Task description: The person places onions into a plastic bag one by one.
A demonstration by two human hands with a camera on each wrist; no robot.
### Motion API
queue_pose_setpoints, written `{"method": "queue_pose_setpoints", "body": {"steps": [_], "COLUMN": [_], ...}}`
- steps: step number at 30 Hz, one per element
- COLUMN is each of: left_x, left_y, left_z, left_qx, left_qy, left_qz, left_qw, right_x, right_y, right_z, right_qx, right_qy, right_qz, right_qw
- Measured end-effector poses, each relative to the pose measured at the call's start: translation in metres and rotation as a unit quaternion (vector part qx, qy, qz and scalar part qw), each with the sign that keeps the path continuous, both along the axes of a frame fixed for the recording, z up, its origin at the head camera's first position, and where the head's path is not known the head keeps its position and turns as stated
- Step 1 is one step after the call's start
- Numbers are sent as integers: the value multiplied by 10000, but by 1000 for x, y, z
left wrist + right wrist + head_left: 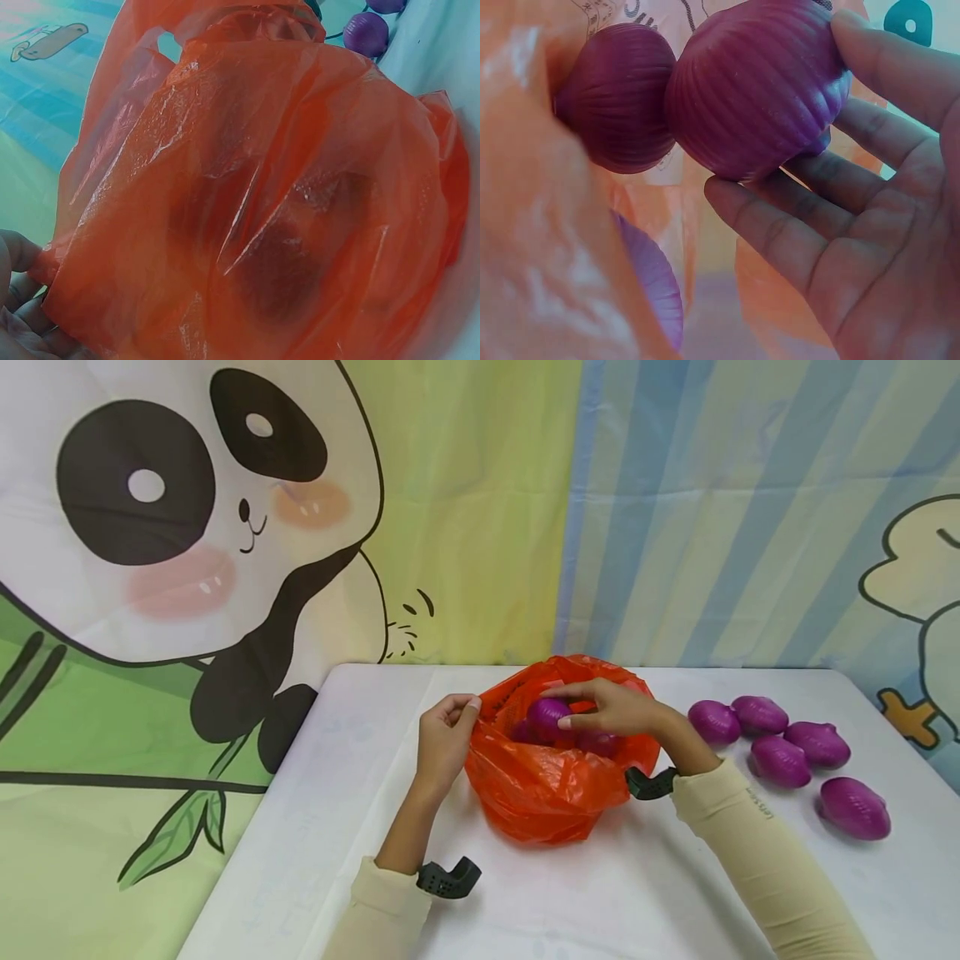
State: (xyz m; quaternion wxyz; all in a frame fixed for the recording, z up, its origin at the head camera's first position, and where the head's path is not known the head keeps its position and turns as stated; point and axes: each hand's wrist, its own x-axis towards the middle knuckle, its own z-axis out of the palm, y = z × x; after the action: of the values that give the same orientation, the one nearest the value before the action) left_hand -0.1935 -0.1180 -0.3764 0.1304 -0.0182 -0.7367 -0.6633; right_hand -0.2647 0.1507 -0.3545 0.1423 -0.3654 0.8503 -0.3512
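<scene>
An orange-red plastic bag (536, 793) stands on the white table with its mouth spread upward. My left hand (444, 739) pinches the bag's left rim between thumb and fingers; part of this hand also shows at the lower left of the left wrist view. Within the bag's mouth, my right hand (618, 708) holds a purple onion (757, 86) between thumb and fingertips. Another onion (619, 97) lies against the held one, and part of a paler purple one (656, 281) shows below. The bag's front wall hides the rest of the contents.
Several shiny purple onions (780, 762) lie grouped on the table (645, 893) to the right of the bag, one (855, 808) nearer the front. A cartoon-printed curtain (480, 510) rises behind the table's back edge.
</scene>
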Motion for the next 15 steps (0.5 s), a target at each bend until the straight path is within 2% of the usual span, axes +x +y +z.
{"method": "queue_pose_setpoints", "body": {"steps": [2, 10, 15], "left_x": [-6, -5, -5], "left_y": [-1, 0, 0], "left_z": [-9, -9, -11], "left_qx": [5, 56, 61], "left_qy": [25, -2, -12], "left_qz": [14, -53, -78], "left_qw": [10000, 10000, 10000], "right_x": [0, 4, 7], "right_y": [0, -2, -1], "right_z": [-2, -4, -4], "right_qx": [-33, -270, -265], "right_qy": [-54, -461, -541], "right_qz": [-14, 17, 9], "right_qw": [10000, 9986, 9982]}}
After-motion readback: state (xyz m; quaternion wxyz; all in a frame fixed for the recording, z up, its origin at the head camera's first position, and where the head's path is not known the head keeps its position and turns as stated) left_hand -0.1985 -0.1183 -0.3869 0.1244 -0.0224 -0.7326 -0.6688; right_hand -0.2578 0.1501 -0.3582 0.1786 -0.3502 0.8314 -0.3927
